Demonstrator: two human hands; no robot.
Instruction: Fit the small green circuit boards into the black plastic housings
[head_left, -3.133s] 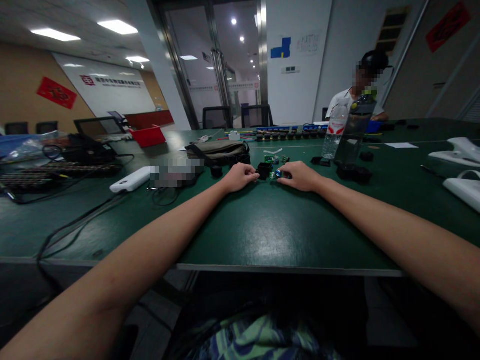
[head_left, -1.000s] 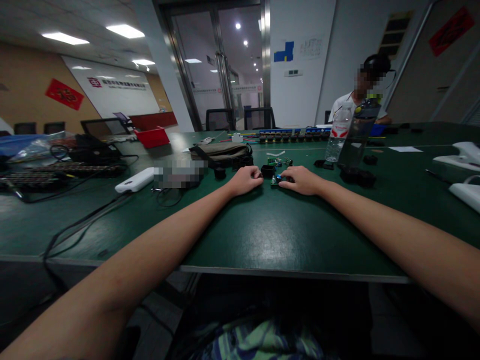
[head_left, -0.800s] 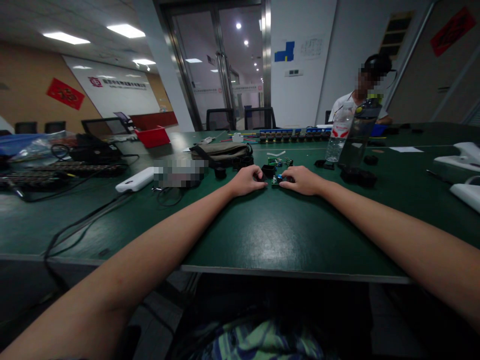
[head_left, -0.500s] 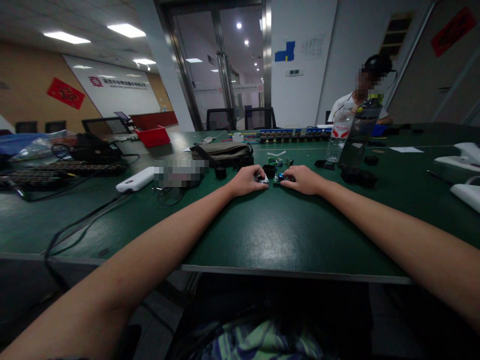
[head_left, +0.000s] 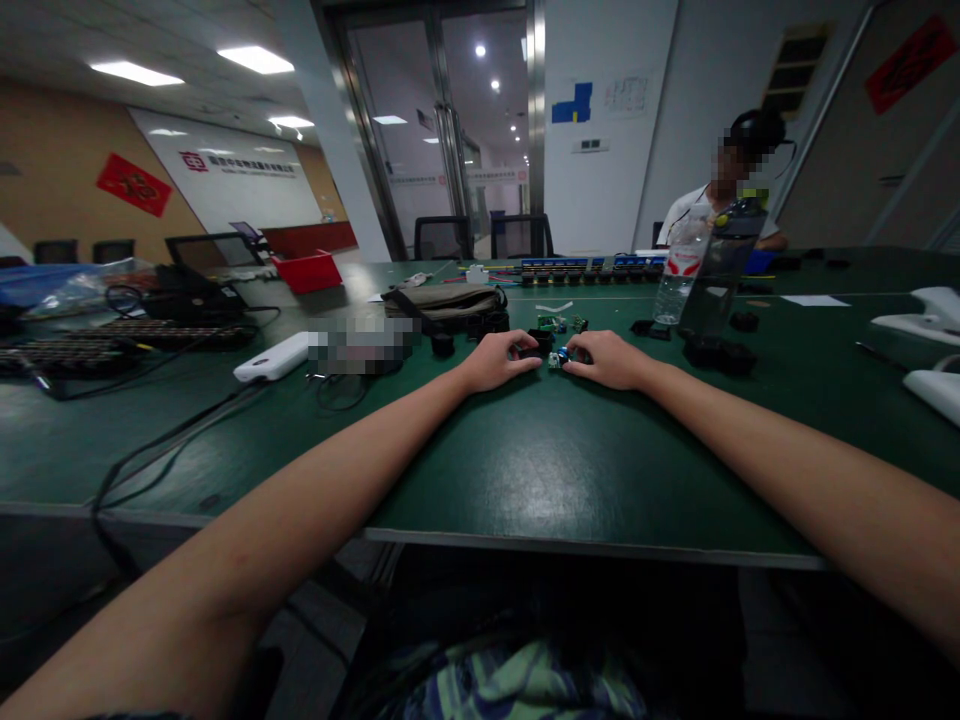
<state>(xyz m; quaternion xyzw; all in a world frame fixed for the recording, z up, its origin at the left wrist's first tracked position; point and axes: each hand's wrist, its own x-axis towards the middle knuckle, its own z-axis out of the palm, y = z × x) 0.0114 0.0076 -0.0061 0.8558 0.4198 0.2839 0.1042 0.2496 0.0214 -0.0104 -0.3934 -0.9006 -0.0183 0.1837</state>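
Over the green table (head_left: 510, 470), my left hand (head_left: 501, 362) is open, its thumb and forefinger apart. A dark shape shows in the gap between them; I cannot tell whether it lies behind. My right hand (head_left: 609, 360) pinches a small circuit board (head_left: 556, 360) with green, white and blue parts, just right of the left fingertips. Behind the fingers sits a small black box (head_left: 541, 337). Several other green circuit boards (head_left: 553, 323) lie a little farther back, near a white strip (head_left: 555, 307).
A grey-brown pouch (head_left: 446, 303) lies behind my left hand. To its left are a white power bank (head_left: 271, 357) and cables. On the right stand a clear bottle (head_left: 679, 275) and a dark bottle (head_left: 716, 270). Across the table sits a person (head_left: 697, 205).
A white piece that was in my left fingers is gone from them, and white now shows on the part in my right hand. The left fingers have parted.
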